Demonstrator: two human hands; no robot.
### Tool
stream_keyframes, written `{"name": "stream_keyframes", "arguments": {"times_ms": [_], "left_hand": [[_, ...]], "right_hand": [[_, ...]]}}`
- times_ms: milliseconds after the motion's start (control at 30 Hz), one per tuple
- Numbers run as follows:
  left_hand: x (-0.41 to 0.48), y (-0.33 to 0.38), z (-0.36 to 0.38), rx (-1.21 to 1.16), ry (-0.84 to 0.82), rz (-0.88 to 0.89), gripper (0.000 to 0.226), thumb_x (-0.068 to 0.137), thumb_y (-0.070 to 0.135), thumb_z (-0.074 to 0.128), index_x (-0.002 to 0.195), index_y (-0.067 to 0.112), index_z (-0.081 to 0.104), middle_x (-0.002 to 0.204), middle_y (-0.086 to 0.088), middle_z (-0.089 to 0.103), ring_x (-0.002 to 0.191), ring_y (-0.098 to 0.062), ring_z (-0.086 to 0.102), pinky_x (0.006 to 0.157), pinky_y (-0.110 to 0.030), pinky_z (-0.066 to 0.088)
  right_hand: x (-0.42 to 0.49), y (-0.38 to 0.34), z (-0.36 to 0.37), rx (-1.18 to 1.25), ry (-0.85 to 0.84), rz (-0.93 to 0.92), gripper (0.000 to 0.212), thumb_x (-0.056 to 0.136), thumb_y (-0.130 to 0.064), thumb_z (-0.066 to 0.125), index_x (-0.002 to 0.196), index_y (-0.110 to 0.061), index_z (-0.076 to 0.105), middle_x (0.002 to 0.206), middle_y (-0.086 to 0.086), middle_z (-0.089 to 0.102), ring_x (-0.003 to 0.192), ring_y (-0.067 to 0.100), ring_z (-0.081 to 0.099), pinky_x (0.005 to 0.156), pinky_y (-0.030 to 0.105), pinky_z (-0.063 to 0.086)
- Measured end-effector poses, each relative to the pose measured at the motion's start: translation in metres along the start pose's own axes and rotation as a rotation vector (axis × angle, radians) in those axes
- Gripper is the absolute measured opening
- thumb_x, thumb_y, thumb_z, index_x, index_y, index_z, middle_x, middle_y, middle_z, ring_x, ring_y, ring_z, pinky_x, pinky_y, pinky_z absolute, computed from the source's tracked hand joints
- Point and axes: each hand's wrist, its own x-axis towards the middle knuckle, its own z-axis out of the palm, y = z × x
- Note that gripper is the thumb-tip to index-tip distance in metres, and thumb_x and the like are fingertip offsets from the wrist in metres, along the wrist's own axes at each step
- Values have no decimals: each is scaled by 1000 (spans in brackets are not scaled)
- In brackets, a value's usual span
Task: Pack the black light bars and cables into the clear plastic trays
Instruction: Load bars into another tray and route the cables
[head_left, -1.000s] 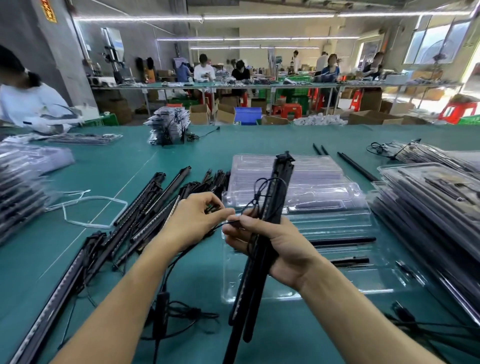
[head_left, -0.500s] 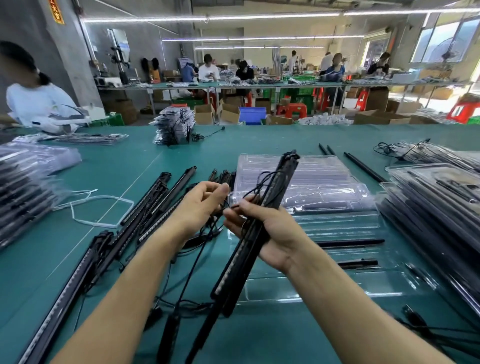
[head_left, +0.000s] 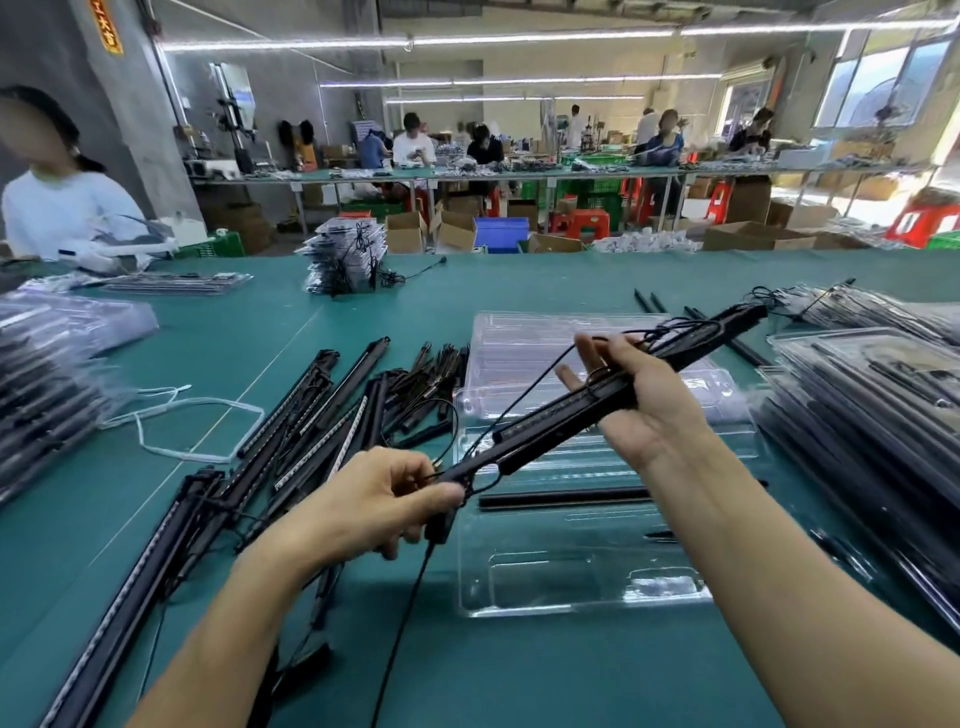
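Surface: green work table (head_left: 519, 283) in a long factory hall; other workers sit at benches along the back.
Held item: long black light bars (head_left: 550, 423), bunched together and slanting in the air over the open tray, low end at your left, high end at your right.
Right hand (head_left: 649, 410): palm up under the middle of the bars; your thumb clamps them against the palm, fingers (head_left: 587, 348) stretched out past them.
Left hand (head_left: 374, 499): fingers curled, pinching the low end of the bars together with the cable.
Cable: thin black cable (head_left: 410, 597), one run looping from your left hand up to your right, one run hanging from the left hand towards the near table edge.
Open tray: clear plastic tray (head_left: 571, 587), flat on the table just below the bars; one black bar (head_left: 561, 498) lies in its far slot.
Spare trays: stack of clear trays (head_left: 519, 338), just behind the open tray.
Loose stock: heap of black light bars with cables (head_left: 311, 415), on the table at your left.
Packed stock: stacks of filled clear trays (head_left: 857, 415), at your right.
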Motion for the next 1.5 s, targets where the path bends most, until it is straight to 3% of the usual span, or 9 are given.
{"name": "stream_keyframes", "arguments": {"times_ms": [133,267,367,533,733,900,1133,1233,1500], "left_hand": [[-6,-15,2,33,83,124,41,86,60,61,79,23,78,60,-5,61,57,-14,52,58,-28,41],[-8,-20,2,179,413,151,48,89,66,47,72,31,75,49,6,55,46,-6,49,49,-27,36],[-4,-15,0,438,602,86,42,86,65,44,78,34,71,63,16,62,62,-3,59,52,-22,37],[8,-7,2,441,654,189,42,92,58,40,82,24,62,77,12,60,71,-12,59,57,-32,47],[10,-1,0,324,642,300,38,90,52,49,85,19,68,78,12,65,72,-7,62,60,-41,54],[12,-3,2,297,596,272,39,88,57,50,86,23,70,79,14,66,73,-5,63,62,-41,55],[14,-6,21,251,343,361,29,81,58,61,79,31,72,74,24,65,66,0,60,59,-28,47],[13,-5,26,251,302,409,29,82,56,67,77,28,69,71,16,65,64,-8,61,57,-35,50],[-1,-16,28,276,203,308,54,73,63,72,53,21,44,45,11,41,43,-6,36,46,-21,29]], "right_hand": [[5,-9,-3,62,6,-17,25,99,-3,50,76,-14,50,56,5,61,51,13,63,59,54,59],[6,-13,-9,75,50,21,25,99,-5,51,74,-10,49,57,5,53,42,9,50,53,39,60],[3,-11,-16,-103,29,115,25,97,-5,51,72,-9,49,60,3,52,41,9,48,44,20,50],[-9,-3,-22,-528,-142,360,11,92,-11,59,83,-11,51,73,6,61,48,6,43,32,11,31],[-24,17,-7,-1287,-487,479,24,86,-25,72,100,-16,55,86,11,72,42,6,35,35,15,28],[-19,20,-3,-1361,-471,420,20,85,-24,74,82,-15,56,57,-2,59,39,6,35,36,15,28],[-6,36,7,-1581,-468,243,20,84,-21,75,75,-15,57,63,-1,51,50,9,41,41,17,36],[1,51,13,-1500,-410,159,15,88,-19,71,79,-13,61,66,1,55,48,9,40,39,16,33],[16,40,30,-1033,-205,99,9,91,-15,68,89,-8,64,75,4,63,59,12,55,48,23,41]]}}
